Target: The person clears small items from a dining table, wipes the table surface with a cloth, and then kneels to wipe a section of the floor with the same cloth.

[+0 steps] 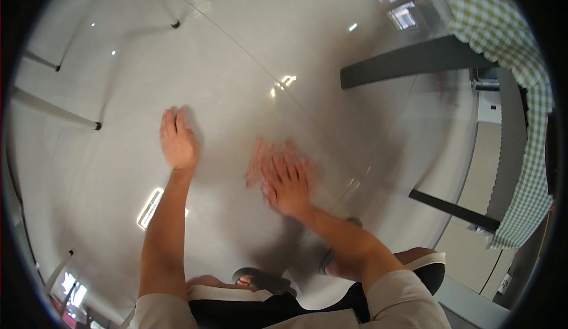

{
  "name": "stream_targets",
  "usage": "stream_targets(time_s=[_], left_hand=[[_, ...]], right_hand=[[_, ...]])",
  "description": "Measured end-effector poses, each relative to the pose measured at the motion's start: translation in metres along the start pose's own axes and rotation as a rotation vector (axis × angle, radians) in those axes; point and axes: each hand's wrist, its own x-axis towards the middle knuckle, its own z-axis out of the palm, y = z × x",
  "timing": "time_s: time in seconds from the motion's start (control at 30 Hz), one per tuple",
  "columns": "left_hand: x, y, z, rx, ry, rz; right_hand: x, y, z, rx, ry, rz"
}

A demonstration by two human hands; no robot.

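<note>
My left hand [179, 140] is stretched out over the glossy pale tiled floor [230, 85], palm down, with a small gap between its fingers and nothing seen in it. To its right, my right hand [287, 189] is also held palm down, with fingers slightly spread. Just beyond the right fingertips lies a blurred reddish, hand-like shape [284, 154], perhaps a reflection in the floor. Whether either palm touches the tiles, I cannot tell. Below the hands are my feet in dark slippers [264, 279].
On the right stands a dark-legged table [399, 63] draped with a green-and-white checked cloth [528, 160]. Pale slim furniture legs [66, 109] with black tips stand at the left. A cabinet [472, 249] is beyond the table. Bright light reflections dot the floor.
</note>
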Motion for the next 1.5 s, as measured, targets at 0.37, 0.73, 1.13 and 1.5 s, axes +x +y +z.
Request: stream_targets(time_s=[0.37, 0.73, 1.13, 1.5], left_hand=[[0.011, 0.032, 0.022, 0.01, -0.1, 0.148], [0.013, 0.121, 0.038, 0.068, -0.224, 0.157], [0.031, 0.105, 0.01, 0.123, -0.511, 0.106], [0.035, 0.088, -0.001, 0.179, -0.609, 0.188]], right_hand=[[0.024, 0.023, 0.0, -0.055, 0.057, 0.415], [0.2, 0.16, -0.013, -0.004, 0.14, 0.659], [0.051, 0.044, -0.024, -0.021, -0.222, 0.403], [0.174, 0.105, -0.006, -0.231, 0.217, 0.4]])
